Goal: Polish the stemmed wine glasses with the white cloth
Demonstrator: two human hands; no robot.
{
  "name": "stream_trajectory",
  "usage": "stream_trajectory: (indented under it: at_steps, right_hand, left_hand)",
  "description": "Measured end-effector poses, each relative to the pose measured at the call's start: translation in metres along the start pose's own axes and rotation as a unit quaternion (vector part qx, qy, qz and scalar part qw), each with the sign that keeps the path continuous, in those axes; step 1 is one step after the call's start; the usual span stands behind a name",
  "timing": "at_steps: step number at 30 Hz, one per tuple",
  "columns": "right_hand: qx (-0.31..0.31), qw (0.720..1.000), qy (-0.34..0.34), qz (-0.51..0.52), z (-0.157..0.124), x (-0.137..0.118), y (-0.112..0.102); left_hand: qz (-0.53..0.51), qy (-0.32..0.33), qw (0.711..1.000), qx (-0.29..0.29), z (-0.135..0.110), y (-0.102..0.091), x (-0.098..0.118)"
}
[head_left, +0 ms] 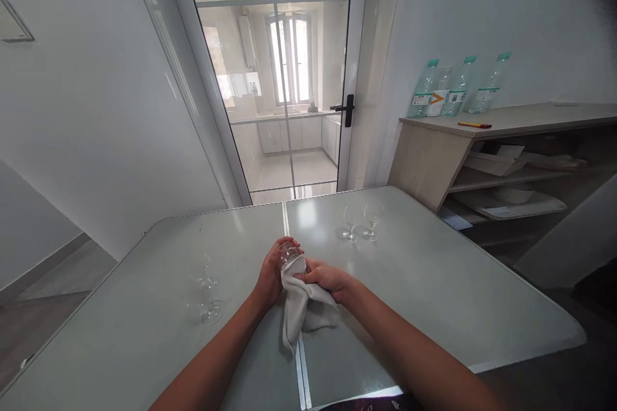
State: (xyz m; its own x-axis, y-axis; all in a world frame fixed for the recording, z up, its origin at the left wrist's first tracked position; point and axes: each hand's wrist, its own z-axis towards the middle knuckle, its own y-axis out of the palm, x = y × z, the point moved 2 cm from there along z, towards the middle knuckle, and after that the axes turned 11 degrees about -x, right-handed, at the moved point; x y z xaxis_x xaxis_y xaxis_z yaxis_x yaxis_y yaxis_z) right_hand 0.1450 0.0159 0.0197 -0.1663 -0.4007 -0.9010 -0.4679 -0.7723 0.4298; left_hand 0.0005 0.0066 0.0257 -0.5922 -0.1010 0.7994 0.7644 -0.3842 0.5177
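Observation:
My left hand [272, 275] is wrapped around a clear glass [288, 253] above the middle of the table. In my right hand [328, 277] is a white cloth [295, 303], bunched against the glass, with its loose ends hanging down toward the tabletop. The cloth covers the lower part of the glass, so its stem is hidden. To the right, two clear stemmed glasses [350, 236] stand upright near each other. Left of my left forearm are two more stemmed glasses [213, 313], faint against the table.
A pale table [414, 295] with a metal seam spreads beneath my hands. On the right, a wooden shelf unit [429, 148] bears several plastic bottles [457, 93] and a red-yellow pen-like item [474, 124]. Behind the table is a glass door [308, 170] with a black handle [349, 110].

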Motion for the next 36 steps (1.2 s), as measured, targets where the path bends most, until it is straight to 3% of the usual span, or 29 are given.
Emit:
stream_trajectory:
  at_steps: [3,6,8,10,13,15,17,19,21,25,27,32,36]
  right_hand:
    - [0.070,0.977,-0.042,-0.199,0.004,-0.001,-0.001]
    - [0.184,0.888,-0.061,-0.417,0.001,-0.007,-0.003]
    - [0.210,0.854,-0.057,-0.472,-0.002,-0.011,-0.004]
    - [0.176,0.868,-0.063,-0.461,-0.003,-0.014,-0.003]
    - [0.104,0.935,-0.067,-0.332,-0.004,-0.015,-0.003]
    - [0.089,0.971,-0.049,-0.217,-0.005,-0.016,-0.005]
    - [0.093,0.985,-0.028,-0.142,-0.006,-0.015,-0.007]
    - [0.083,0.988,-0.016,-0.133,-0.007,-0.015,-0.008]
    - [0.063,0.980,-0.016,-0.189,-0.008,-0.015,-0.007]
    - [0.150,0.907,-0.057,-0.390,-0.009,-0.018,-0.001]
    - [0.171,0.880,-0.081,-0.435,-0.010,-0.023,0.003]
    - [0.106,0.904,-0.101,-0.401,-0.010,-0.030,0.006]
    - [0.103,0.925,-0.083,-0.356,-0.005,-0.023,-0.007]
  left_hand:
    - [0.020,0.007,0.999,0.027,0.001,-0.003,-0.004]
    - [0.046,-0.003,0.998,0.046,0.002,-0.003,-0.009]
    - [0.047,-0.006,0.998,0.038,0.001,-0.001,-0.010]
    - [0.038,0.000,0.999,0.029,0.001,0.000,-0.008]
    - [0.015,0.009,0.999,0.032,0.001,0.000,-0.004]
    - [-0.010,0.011,1.000,0.026,0.002,-0.001,-0.003]
    - [-0.027,0.012,0.999,0.013,0.002,-0.002,-0.002]
    - [-0.029,0.017,0.999,0.013,0.002,-0.003,-0.003]
    - [-0.018,0.021,0.999,0.021,0.001,-0.005,-0.005]
    - [0.061,-0.003,0.998,0.018,-0.001,-0.003,-0.009]
    - [0.088,-0.004,0.996,0.016,-0.002,0.000,-0.008]
    - [0.077,0.025,0.997,0.013,0.000,0.003,-0.003]
    - [0.045,0.020,0.998,0.025,0.003,-0.001,-0.002]
